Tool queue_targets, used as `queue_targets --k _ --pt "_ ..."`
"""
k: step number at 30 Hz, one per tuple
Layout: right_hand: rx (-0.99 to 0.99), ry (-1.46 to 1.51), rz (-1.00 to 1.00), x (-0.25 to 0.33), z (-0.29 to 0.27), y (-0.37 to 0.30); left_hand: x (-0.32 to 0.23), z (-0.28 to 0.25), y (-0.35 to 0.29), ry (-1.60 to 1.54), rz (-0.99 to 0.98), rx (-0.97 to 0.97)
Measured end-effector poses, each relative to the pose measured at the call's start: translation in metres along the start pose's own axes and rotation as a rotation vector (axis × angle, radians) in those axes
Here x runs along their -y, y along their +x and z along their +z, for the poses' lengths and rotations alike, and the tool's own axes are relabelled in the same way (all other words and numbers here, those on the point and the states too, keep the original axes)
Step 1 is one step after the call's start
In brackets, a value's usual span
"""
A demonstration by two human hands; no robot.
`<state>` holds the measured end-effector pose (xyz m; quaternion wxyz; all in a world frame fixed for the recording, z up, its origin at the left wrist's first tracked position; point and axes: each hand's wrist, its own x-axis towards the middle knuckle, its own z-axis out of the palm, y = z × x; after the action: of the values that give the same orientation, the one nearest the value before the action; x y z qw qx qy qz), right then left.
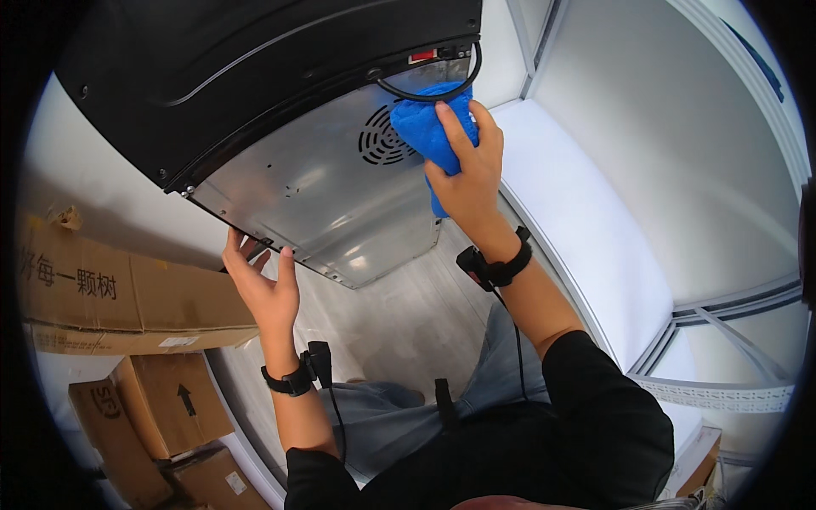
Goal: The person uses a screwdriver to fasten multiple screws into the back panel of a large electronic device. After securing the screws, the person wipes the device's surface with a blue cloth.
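A large machine with a black housing and a bare metal panel fills the upper middle, tilted. In my right hand is a blue cloth, bunched against the panel beside its round slotted vent. A black power cord loops over the top of the cloth, near a red switch. My left hand grips the panel's lower left edge, thumb on the near side and fingertips partly hidden behind the edge.
Cardboard boxes are stacked at the left, with more boxes below them. A white ledge and a metal-framed wall stand at the right. Thin cables run from the wrist straps. Grey floor shows beneath the machine.
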<state>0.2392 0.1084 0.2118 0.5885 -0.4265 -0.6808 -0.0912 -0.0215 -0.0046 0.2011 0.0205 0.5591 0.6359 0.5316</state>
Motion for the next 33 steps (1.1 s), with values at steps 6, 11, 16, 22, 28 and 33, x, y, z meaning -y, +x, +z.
queue_targets --k 6,11,16,22,28,33 --pt "-0.025 0.021 0.028 0.007 0.014 -0.008 0.001 -0.004 -0.004 -0.017 0.007 0.014" --pt "0.020 0.045 -0.056 0.028 0.035 -0.028 0.009 -0.002 -0.001 0.006 0.057 0.002" --pt "0.078 0.117 -0.228 0.070 0.058 -0.037 0.005 -0.009 0.000 -0.092 -0.052 0.075" --pt "0.188 0.199 -0.325 0.118 0.095 -0.074 0.012 -0.020 0.001 -0.217 -0.011 0.143" --pt "0.256 0.177 -0.279 0.082 0.088 -0.094 0.013 -0.024 0.000 -0.141 0.060 0.165" --pt "0.093 0.137 -0.141 0.072 0.082 -0.086 0.016 -0.025 -0.001 -0.219 -0.001 0.193"
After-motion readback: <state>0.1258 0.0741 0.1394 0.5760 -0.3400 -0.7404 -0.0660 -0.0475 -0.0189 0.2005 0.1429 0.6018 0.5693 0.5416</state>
